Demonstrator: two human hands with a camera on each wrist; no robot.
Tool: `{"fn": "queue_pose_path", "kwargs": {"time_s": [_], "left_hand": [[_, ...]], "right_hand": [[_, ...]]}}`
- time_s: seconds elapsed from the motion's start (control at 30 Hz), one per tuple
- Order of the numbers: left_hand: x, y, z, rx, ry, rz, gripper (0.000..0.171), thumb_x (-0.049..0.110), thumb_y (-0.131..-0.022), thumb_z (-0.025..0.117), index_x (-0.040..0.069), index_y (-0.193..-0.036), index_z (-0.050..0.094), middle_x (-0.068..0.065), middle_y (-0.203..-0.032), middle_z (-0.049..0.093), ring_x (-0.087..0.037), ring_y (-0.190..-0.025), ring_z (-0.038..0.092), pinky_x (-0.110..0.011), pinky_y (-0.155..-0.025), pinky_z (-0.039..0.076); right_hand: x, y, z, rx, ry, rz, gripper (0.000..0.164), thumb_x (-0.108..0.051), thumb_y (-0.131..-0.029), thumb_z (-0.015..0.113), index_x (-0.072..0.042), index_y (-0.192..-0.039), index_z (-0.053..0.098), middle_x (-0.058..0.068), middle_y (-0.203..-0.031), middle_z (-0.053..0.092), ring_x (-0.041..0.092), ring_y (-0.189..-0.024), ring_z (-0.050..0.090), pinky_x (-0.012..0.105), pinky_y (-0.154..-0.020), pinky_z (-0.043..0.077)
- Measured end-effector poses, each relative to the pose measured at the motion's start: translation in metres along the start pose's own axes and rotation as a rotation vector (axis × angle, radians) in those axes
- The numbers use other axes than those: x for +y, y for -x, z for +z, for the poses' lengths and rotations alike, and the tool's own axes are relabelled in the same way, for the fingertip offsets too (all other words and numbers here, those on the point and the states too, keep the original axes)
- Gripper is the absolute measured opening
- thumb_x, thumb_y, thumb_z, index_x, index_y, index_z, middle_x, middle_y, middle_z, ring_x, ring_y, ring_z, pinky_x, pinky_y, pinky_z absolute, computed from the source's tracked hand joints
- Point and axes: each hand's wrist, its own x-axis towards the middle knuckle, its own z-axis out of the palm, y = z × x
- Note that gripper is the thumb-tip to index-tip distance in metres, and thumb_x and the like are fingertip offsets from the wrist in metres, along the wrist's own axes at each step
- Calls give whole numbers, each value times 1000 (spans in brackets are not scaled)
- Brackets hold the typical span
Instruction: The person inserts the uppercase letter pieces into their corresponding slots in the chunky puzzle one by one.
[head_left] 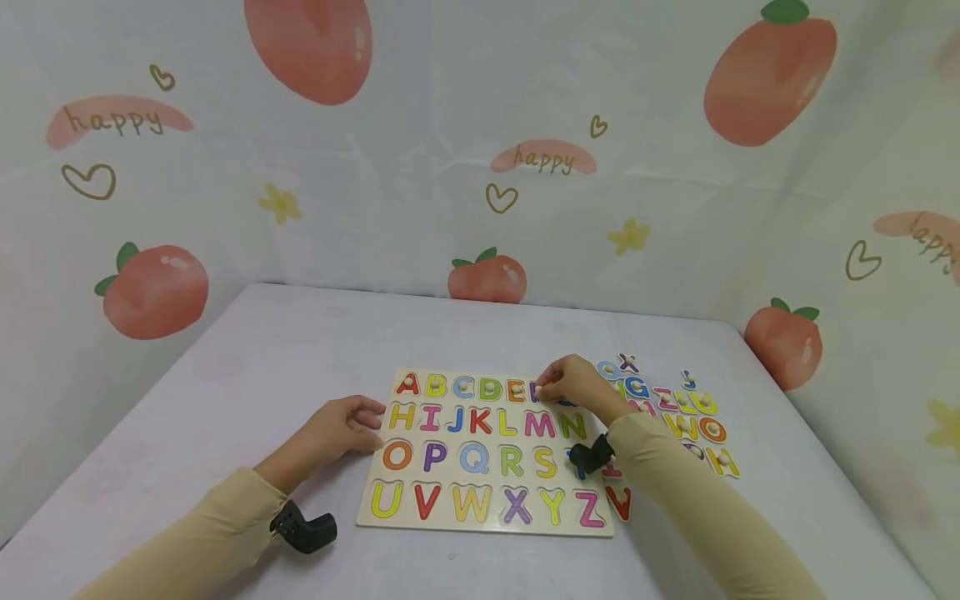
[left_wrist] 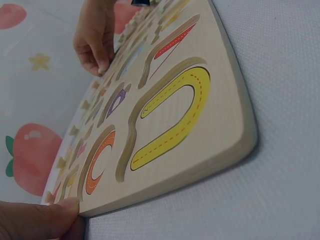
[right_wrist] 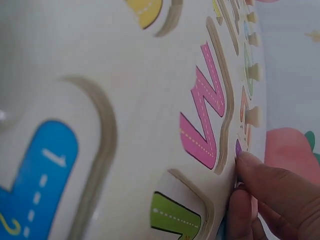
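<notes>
A wooden alphabet puzzle board point(head_left: 491, 483) lies flat on the table, with printed letters in its recesses. Knobbed letter pieces A to E sit in the top row, among them the red A point(head_left: 407, 384). At the F recess, my right hand point(head_left: 583, 388) pinches a purple letter F piece point(right_wrist: 238, 147) between thumb and fingers; most of the piece is hidden. My left hand point(head_left: 337, 432) rests against the board's left edge, its thumb point(left_wrist: 67, 207) touching the side and its fingers loosely bent.
Loose knobbed letters lie right of the board, including an orange O point(head_left: 712, 430), a yellow W point(head_left: 681, 427), a blue G point(head_left: 637, 387) and a purple X point(head_left: 628, 362). A red V point(head_left: 619, 503) lies by the board's lower right corner. A patterned curtain point(head_left: 420, 208) hangs behind the table.
</notes>
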Motion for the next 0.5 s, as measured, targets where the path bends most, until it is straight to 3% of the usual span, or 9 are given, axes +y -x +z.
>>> {"fn": "queue_pose_path", "kwargs": {"time_s": [0.3,0.5], "left_hand": [[2,2,0,2,7,-9,51,7,-78,77,-1,-124,57,-9,-99,63,-16,-83,59,-30,-76,52],[3,3,-1,-5,14,-3,51,7,-78,77,-2,-124,57,-10,-99,63,-16,-82,59,-29,-75,52]], "right_hand": [[1,1,-3,-26,-26,-15,17,-19,-84,75,-8,-96,68,7,-89,67,17,-75,61,24,-68,49],[0,6,-12,-15,-20,-16,25,-25,-84,76,-11,-103,68,7,-96,66,19,-83,60,30,-75,49]]}}
